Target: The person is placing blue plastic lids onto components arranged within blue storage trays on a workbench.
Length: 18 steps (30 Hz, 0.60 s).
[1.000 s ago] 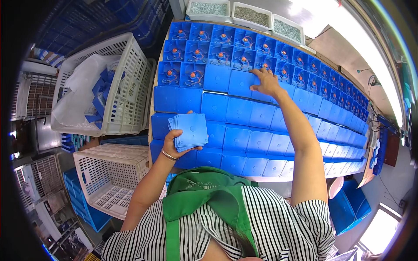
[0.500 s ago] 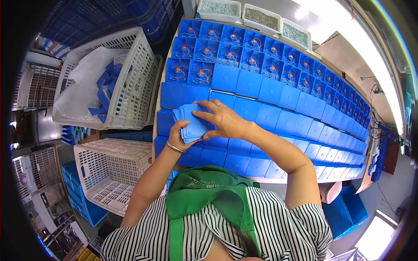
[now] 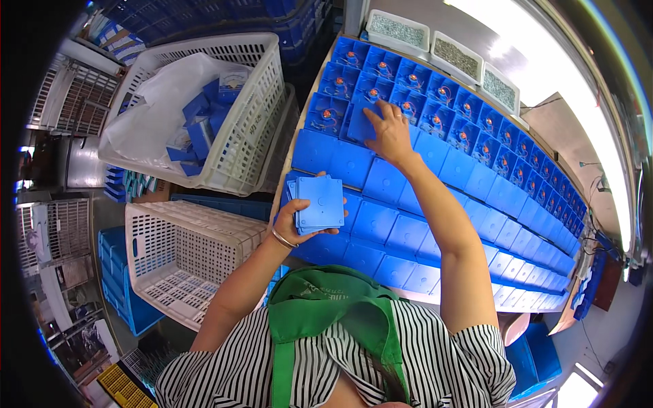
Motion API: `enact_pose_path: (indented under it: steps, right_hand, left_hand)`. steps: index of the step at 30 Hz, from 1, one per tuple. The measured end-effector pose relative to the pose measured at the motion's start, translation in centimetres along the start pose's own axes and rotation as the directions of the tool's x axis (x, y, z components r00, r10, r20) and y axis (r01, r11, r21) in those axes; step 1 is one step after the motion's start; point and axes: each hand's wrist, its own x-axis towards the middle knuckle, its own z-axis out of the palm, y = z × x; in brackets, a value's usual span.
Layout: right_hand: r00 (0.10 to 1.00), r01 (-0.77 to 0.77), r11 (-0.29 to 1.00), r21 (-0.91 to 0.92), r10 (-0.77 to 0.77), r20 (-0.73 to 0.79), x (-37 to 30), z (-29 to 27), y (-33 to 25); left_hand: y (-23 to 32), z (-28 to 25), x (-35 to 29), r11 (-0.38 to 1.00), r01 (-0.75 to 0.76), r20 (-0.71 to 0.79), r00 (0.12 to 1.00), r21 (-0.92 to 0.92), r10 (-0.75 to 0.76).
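Blue covers sit stacked in your left hand, thumb over the pile's edge and fingers around it, while your right hand, fingers bent and parted, touches a single cover beside an open box, though I cannot tell whether it grips it. Around them on your desk stand rows of covered boxes and, farther back, uncovered boxes with orange parts and wires inside. Beyond are white trays of small pieces, and to your left a white crate holding blue pieces.
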Motion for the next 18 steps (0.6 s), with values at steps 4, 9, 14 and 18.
enact_pose_path:
  steps: [4,9,14,18]
  right_hand:
    - [0.996,0.038,0.998,-0.059,-0.033,0.082,-0.6,2.1,0.1]
    - [0.995,0.042,0.991,-0.127,-0.030,0.095,-0.2,2.5,-0.3]
    - [0.995,0.044,0.989,-0.138,-0.030,0.098,-0.4,2.9,-0.2]
    - [0.993,0.109,0.991,-0.074,-0.104,0.064,-0.6,2.9,1.0]
  left_hand:
    - [1.1,-0.4,-0.7,0.999,-0.027,0.019,0.999,0.048,0.026]
    - [2.4,-0.3,-1.0,1.000,-0.023,0.032,0.999,-0.019,0.023]
    - [3.4,-0.6,-1.1,1.000,0.020,0.036,0.999,0.002,-0.020]
    - [4.1,-0.9,-1.4,0.999,0.050,0.040,0.998,0.012,-0.051]
